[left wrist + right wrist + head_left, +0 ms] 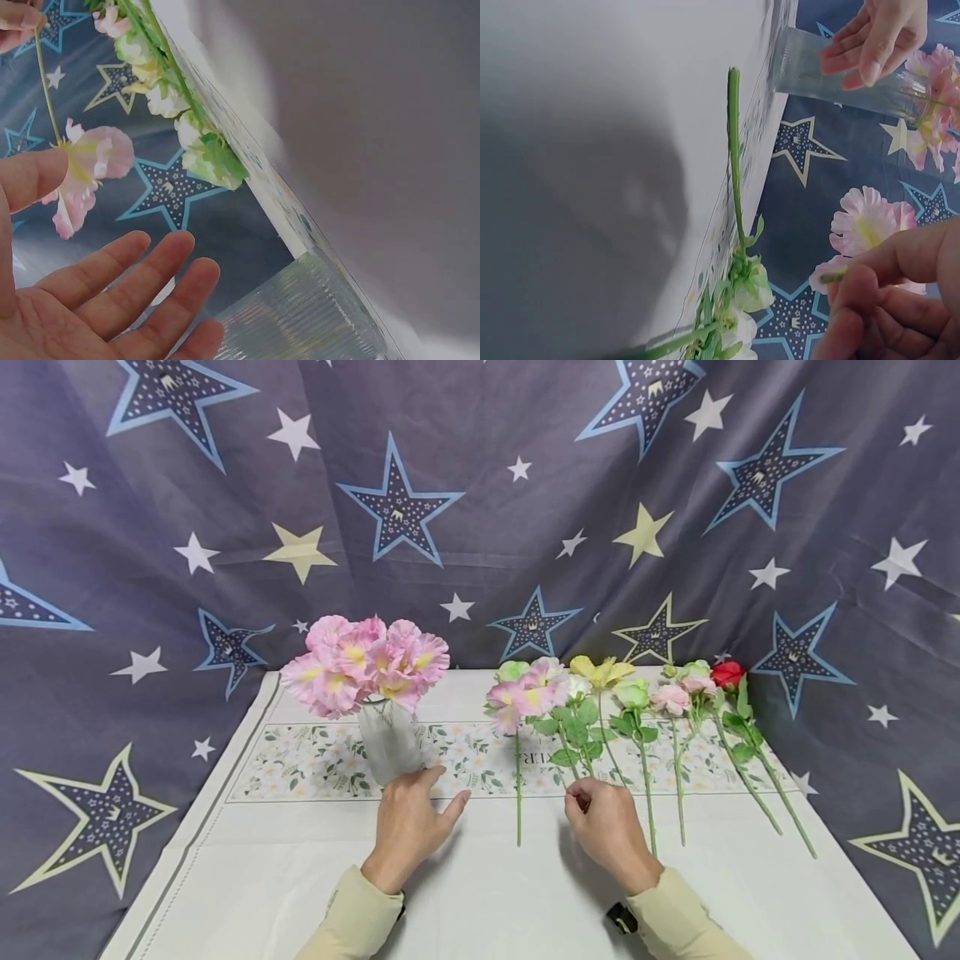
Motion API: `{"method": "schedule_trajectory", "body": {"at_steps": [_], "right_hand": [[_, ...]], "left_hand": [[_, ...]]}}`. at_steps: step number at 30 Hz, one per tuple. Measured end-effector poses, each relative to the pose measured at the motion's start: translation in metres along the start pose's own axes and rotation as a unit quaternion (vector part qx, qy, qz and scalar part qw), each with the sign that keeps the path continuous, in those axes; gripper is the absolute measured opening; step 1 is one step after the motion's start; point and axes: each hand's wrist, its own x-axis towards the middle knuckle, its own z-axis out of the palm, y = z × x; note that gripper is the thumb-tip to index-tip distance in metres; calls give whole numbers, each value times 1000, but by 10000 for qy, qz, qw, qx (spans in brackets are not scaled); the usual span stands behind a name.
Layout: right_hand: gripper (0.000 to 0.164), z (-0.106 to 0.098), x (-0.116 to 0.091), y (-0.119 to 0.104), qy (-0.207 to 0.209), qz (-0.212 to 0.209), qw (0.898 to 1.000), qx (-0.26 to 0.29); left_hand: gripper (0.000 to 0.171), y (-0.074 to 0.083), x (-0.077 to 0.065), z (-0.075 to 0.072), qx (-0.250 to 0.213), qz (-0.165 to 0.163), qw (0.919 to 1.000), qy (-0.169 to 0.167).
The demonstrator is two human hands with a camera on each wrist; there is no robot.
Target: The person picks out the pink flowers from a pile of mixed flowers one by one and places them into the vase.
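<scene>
My right hand (609, 827) pinches the stem of a pink artificial flower (517, 697) between thumb and fingertips, above the white table. The stem's cut end (831, 277) pokes out from the fingers in the right wrist view. In the left wrist view that bloom (94, 157) hangs beyond my left thumb. My left hand (411, 827), fingers extended and spread, is beside the lower part of a clear ribbed vase (388, 743). Several pink flowers with yellow centres (367, 664) stand in the vase, their blooms above its rim.
To the right lies a row of artificial stems: a yellow flower (600, 670), a pale green rose (632, 693), pink blooms (670, 699) and a red rose (727, 674). Beneath runs a floral printed band (300, 760) on the white cloth. A star-patterned curtain (480, 485) hangs behind.
</scene>
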Motion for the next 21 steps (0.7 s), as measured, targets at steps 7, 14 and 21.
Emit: {"method": "schedule_trajectory", "body": {"at_steps": [7,14,21], "right_hand": [[15,7,-2,-7,-14,-67,9997,230],[15,13,-5,-14,1,-170,9995,256],[16,18,-6,-21,-46,-275,9987,425]], "left_hand": [[44,3,1,2,-19,113,9999,18],[46,8,3,4,-134,57,9999,-53],[47,15,6,6,-347,-151,9989,-284]]}}
